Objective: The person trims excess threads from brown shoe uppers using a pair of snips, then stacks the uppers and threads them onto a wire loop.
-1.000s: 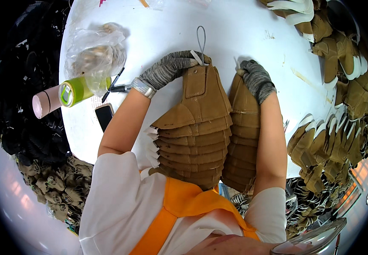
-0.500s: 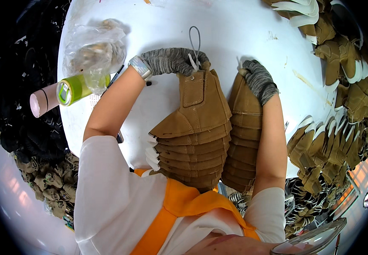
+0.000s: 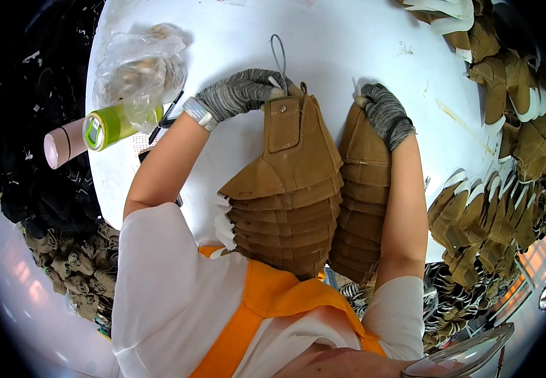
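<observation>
A stack of brown shoe uppers point(image 3: 301, 167) hangs over the table edge against my front, overlapping in layers, with white edges showing at its left. My left hand point(image 3: 241, 94), in a grey knit glove, is closed at the top edge of the uppermost piece. Beside its fingers a thin grey loop of cord or wire point(image 3: 278, 57) stands up. A second stack of brown uppers point(image 3: 364, 183) lies to the right, partly behind the first. My right hand point(image 3: 385, 116), gloved likewise, is closed round its top end; the fingertips are partly hidden.
On the white table point(image 3: 241, 38), a clear plastic bag point(image 3: 140, 69), a green-lidded container point(image 3: 112, 129), a pink bottle point(image 3: 65, 145) and a black pen point(image 3: 166, 118) lie at left. Piles of brown uppers point(image 3: 475, 214) line the right edge. Dark pieces point(image 3: 33, 126) are heaped beyond the left edge.
My left hand has shifted slightly left, and the loop has moved left with it. The top of the left stack sits a little higher, showing a small tab. My right hand stays nearly in place.
</observation>
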Demonstrator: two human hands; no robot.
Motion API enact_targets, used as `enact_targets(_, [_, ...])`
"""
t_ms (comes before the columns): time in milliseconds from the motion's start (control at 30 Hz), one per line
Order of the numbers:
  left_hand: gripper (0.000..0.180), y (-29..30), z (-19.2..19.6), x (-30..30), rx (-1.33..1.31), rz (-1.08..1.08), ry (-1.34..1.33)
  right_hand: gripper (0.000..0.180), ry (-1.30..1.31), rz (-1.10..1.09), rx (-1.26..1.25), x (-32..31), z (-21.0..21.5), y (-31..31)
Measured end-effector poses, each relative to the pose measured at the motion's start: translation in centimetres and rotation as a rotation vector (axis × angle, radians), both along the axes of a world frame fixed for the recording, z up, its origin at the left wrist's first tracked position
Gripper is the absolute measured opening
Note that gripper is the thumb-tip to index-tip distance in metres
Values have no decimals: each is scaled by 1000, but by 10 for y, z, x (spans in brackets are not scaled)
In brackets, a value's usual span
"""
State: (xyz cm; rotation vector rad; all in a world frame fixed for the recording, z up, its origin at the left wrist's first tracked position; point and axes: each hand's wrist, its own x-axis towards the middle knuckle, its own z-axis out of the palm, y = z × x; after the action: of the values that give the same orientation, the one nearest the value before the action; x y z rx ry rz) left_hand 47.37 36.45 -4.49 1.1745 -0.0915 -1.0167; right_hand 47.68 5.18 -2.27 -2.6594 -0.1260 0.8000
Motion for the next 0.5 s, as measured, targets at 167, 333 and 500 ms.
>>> enact_targets(167, [43,-19,3,2,-117,400,-2,27,-34,0,11,-2,-12,-8])
enact_targets(333, [28,-32,7,27,-19,786,129,28,-13,4,28,-1,-10,-8])
enact_targets(500, [27,-51,-7,51,-147,875,334,28,-23,-20,21,-3,-13,-10])
